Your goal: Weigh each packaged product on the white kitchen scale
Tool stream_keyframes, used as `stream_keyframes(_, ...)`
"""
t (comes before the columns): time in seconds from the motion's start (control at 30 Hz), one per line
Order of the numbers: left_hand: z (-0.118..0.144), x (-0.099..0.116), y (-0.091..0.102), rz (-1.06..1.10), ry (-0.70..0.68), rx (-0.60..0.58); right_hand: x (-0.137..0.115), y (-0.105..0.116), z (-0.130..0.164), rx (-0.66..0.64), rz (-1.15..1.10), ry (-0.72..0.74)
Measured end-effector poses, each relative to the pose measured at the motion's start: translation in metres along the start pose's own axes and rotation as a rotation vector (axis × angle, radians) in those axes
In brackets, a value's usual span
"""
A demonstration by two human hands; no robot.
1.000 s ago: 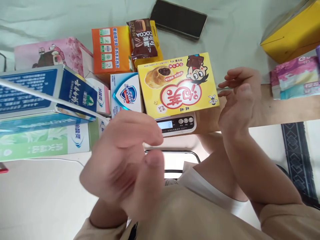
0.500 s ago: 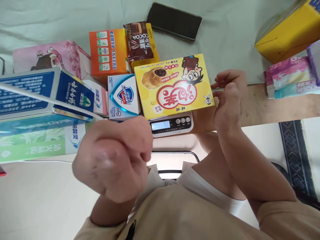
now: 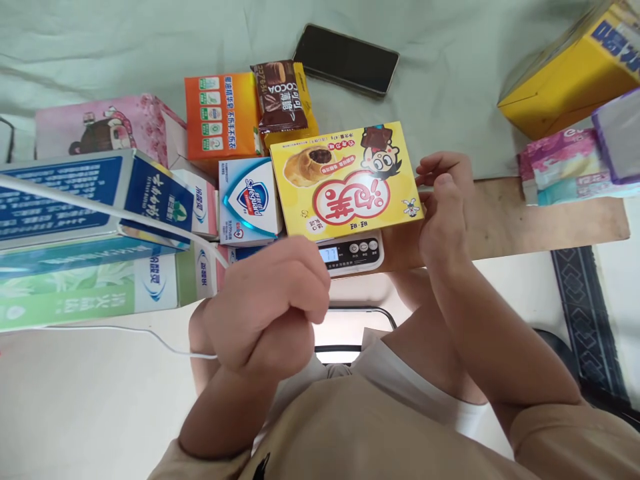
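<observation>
A yellow snack box (image 3: pixel 345 183) with a red logo lies flat on a small digital scale (image 3: pixel 353 253) whose display is lit. My right hand (image 3: pixel 445 207) is at the box's right edge, fingers loosely curled and apart; I cannot tell if they touch the box. My left hand (image 3: pixel 270 307) is a closed fist raised in front of the scale's left end, with nothing seen in it.
Left of the scale are a white-blue soap box (image 3: pixel 247 200), stacked blue and green boxes (image 3: pixel 95 233), a pink box (image 3: pixel 105 127) and a white cable (image 3: pixel 125 217). Behind are an orange box (image 3: pixel 223 113), a cocoa packet (image 3: pixel 280 93) and a phone (image 3: pixel 345 60). Right: a yellow carton (image 3: pixel 570 73), tissue packs (image 3: pixel 565 167).
My left hand closed from loosely spread fingers into a fist. My right hand moved in from apart to the yellow box's right edge. The view shifted slightly.
</observation>
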State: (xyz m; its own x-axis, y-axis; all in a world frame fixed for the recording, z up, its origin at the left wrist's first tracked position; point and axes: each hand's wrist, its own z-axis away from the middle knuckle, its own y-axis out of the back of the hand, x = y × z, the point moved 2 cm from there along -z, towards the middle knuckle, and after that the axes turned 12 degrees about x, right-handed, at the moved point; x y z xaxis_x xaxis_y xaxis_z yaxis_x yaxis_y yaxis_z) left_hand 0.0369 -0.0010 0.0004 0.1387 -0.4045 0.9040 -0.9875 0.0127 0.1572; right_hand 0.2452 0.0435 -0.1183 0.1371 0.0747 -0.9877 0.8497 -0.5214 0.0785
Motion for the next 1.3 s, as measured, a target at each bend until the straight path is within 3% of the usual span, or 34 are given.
stream_keyframes(0.07,0.001,0.000,-0.004,0.082,-0.060,0.025,0.000,-0.001,0.000,-0.014,-0.009,-0.046)
stream_keyframes(0.17,0.001,0.001,-0.009,0.105,-0.045,0.074,0.006,-0.004,-0.001,-0.068,-0.041,-0.101)
stream_keyframes(0.3,-0.002,0.004,-0.011,0.134,-0.034,0.003,0.013,-0.006,-0.003,-0.140,-0.116,-0.155)
stream_keyframes(0.67,-0.006,0.012,-0.012,0.122,-0.002,0.012,0.014,-0.010,-0.014,-0.269,-0.211,-0.211)
stream_keyframes(0.77,-0.008,0.014,-0.007,0.093,-0.007,0.013,0.016,-0.011,-0.017,-0.305,-0.213,-0.292)
stream_keyframes(0.9,-0.009,0.020,0.004,0.063,0.049,0.048,0.019,-0.004,-0.021,-0.209,-0.212,-0.377)
stream_keyframes(1.07,-0.010,0.044,0.023,0.255,0.016,0.135,0.014,0.017,-0.028,-0.024,-0.260,-0.329)
stream_keyframes(1.3,0.000,0.069,0.061,0.325,-0.035,0.264,-0.027,0.047,-0.022,0.170,-0.257,-0.211)
